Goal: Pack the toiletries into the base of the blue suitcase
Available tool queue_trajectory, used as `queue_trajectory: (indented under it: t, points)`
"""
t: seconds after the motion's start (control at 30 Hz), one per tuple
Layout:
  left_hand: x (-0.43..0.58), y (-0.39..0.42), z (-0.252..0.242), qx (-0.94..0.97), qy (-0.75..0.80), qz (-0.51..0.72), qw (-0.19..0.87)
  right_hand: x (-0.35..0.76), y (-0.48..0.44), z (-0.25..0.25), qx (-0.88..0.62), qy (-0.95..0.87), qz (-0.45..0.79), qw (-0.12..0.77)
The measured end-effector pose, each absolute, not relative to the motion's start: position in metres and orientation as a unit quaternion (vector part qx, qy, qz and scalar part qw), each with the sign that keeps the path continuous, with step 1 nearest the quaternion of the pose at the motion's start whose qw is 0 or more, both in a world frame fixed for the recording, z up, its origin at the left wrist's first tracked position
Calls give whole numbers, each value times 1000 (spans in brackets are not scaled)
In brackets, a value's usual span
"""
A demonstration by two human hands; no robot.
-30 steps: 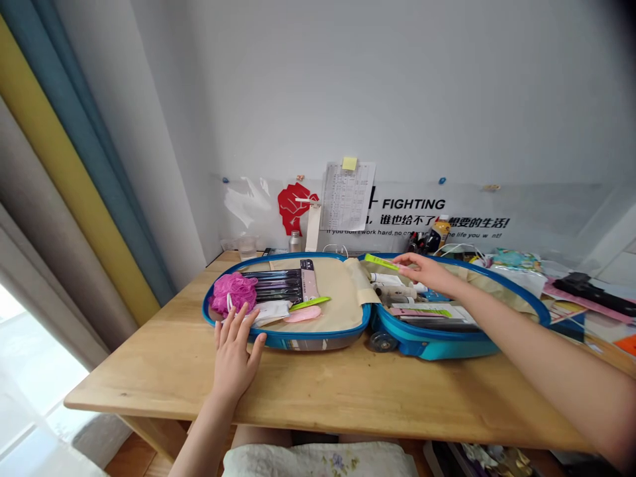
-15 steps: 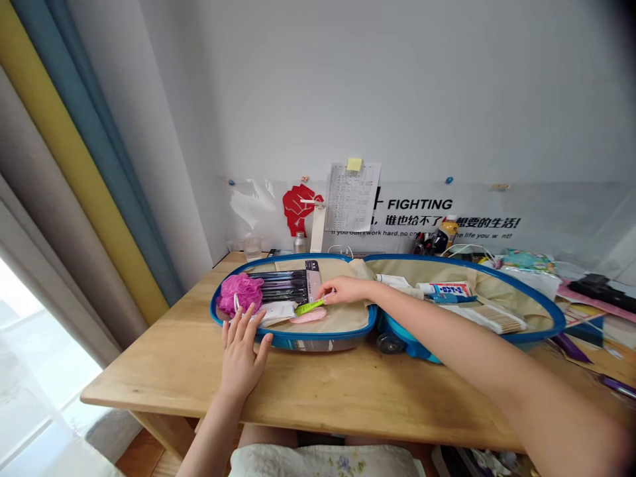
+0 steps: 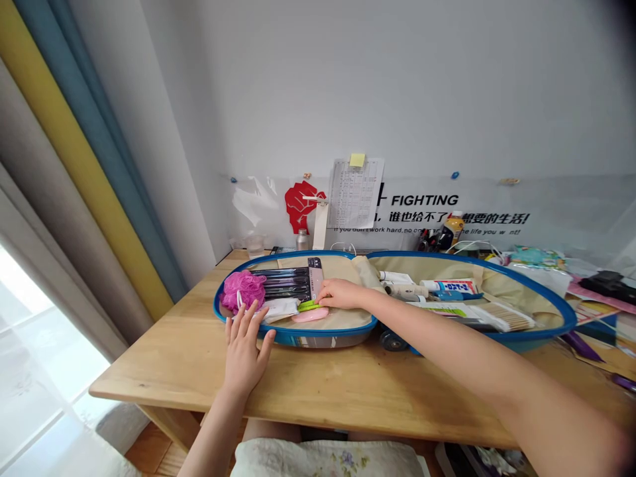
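Observation:
An open blue-rimmed suitcase (image 3: 298, 336) lies on the wooden table, both halves facing up. My right hand (image 3: 340, 293) reaches into its left half, fingers pinched on a slim bright green item (image 3: 309, 305) whose kind I cannot make out. Just below that is a pink oval item (image 3: 311, 315). My left hand (image 3: 247, 346) rests with spread fingers at the front rim, fingertips near a white packet (image 3: 281, 309) and a purple bath puff (image 3: 243, 290). A pack of dark toothbrush-like sticks (image 3: 287, 285) lies behind them.
The suitcase's right half holds a toothpaste box (image 3: 451, 286), a pack of cotton swabs (image 3: 504, 316) and several other toiletries. Papers and a purple pen (image 3: 623, 382) lie at the right. Against the wall stand an orange-topped bottle (image 3: 453, 228) and a small silver bottle (image 3: 302, 240).
The green item has come down to lie flatter beside the pink one, my right fingers still on it. My left hand stays at the rim. The view has shifted slightly.

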State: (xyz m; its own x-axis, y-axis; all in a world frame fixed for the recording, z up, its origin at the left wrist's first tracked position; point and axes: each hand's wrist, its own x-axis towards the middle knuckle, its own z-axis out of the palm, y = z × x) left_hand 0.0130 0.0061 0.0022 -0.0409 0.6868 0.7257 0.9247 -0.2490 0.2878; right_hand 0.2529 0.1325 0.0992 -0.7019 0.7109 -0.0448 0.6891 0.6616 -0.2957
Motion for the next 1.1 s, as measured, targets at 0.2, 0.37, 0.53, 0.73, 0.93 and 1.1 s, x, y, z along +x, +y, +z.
queue_trajectory:
  t: [0.2,0.37,0.53,0.73,0.93,1.1]
  points:
    - [13,5,4,-680,-597,-401,143,277,134,127,-419,-895,131,82]
    - [12,5,4,-679,-593,-406,146,355,134,158,-508,-849,111,94]
    - [11,6,2,-681,-591,-405,151,440,116,151,-569,-812,132,14]
    - [13,5,3,-681,-594,-400,149,482,93,116,-593,-793,135,-7]
    - [12,5,3,-680,-594,-404,150,489,97,101,-605,-786,129,2]
    - [12,5,3,-680,-594,-405,146,491,100,100,-606,-783,137,22]
